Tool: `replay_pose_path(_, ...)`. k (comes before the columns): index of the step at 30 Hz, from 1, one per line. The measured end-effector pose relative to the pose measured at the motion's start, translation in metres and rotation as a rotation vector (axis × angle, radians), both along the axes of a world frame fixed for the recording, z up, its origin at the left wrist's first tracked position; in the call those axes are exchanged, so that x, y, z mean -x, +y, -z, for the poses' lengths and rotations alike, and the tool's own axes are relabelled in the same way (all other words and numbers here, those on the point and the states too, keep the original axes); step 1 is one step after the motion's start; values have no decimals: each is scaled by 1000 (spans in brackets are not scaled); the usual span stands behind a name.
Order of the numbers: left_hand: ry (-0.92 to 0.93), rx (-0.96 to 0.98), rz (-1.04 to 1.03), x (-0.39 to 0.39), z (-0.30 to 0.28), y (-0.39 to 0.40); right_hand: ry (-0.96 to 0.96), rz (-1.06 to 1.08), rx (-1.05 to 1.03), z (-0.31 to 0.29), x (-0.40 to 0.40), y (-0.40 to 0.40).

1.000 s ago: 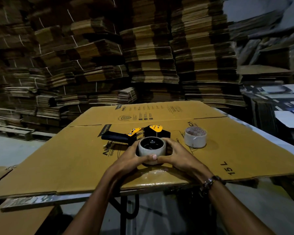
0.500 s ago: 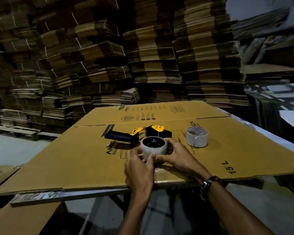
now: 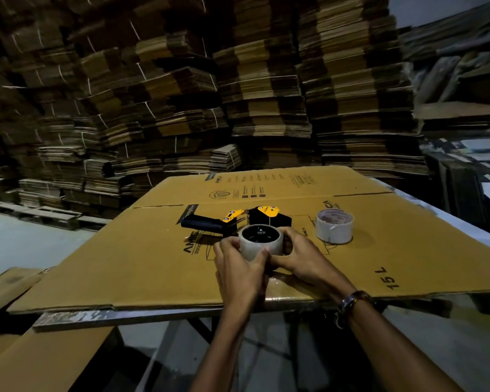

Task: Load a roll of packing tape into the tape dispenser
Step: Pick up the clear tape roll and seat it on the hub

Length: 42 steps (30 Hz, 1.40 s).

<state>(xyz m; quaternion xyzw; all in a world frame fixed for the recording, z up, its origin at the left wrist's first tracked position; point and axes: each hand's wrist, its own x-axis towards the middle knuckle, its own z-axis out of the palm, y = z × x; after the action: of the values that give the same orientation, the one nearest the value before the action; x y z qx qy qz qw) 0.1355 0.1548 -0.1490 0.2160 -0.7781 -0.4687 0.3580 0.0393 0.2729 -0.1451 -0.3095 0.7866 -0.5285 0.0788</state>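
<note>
A black and yellow tape dispenser [image 3: 210,222] lies flat on a sheet of cardboard, its handle pointing left. A roll of clear packing tape [image 3: 260,241] sits over the dispenser's black hub, near the front of the tool. My left hand [image 3: 238,267] grips the roll's near left side, thumb on the front wall. My right hand [image 3: 300,257] clasps the roll's right side with fingers curled behind it. A second roll of tape [image 3: 334,225] with a pale core stands apart on the cardboard, to the right.
The flattened cardboard box [image 3: 379,256] covers a metal-edged table [image 3: 119,318]. More cardboard leans at the lower left [image 3: 40,360]. Tall stacks of bundled flat boxes [image 3: 238,94] fill the background, and wooden pallets [image 3: 40,213] lie on the floor at the left.
My left forearm has swung in from the left, and that hand has shifted from the roll's left side to its near front. The right hand stays on the roll.
</note>
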Motion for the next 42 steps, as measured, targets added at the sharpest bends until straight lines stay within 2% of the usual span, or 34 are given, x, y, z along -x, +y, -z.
replay_pose_path(6, -84, -54, 270, 0, -12, -25, 11, -9, -35, -2, 1, 0)
replay_pose_path(9, -114, -29, 339, 2, -13, -34, -3, -28, -36, -5, 2, 3)
replay_pose_path(17, -133, -137, 562, -4, -16, -56, -196, -22, 120, -8, 1, 9)
replay_pose_path(21, -143, -110, 568, -3, -15, -53, -125, 63, 128, -3, 3, 7)
replay_pose_path(27, -121, -54, 513, 5, -10, -50, -113, 44, 168, -2, 1, 8)
replay_pose_path(33, -150, -99, 588, 4, -11, -60, -221, -29, 158, -10, 2, 12)
replay_pose_path(40, -184, -167, 724, 2, -13, -71, -493, -172, 195, -15, 3, 11)
replay_pose_path(42, -195, -172, 750, 2, -13, -74, -420, -135, 171, -14, 3, 10)
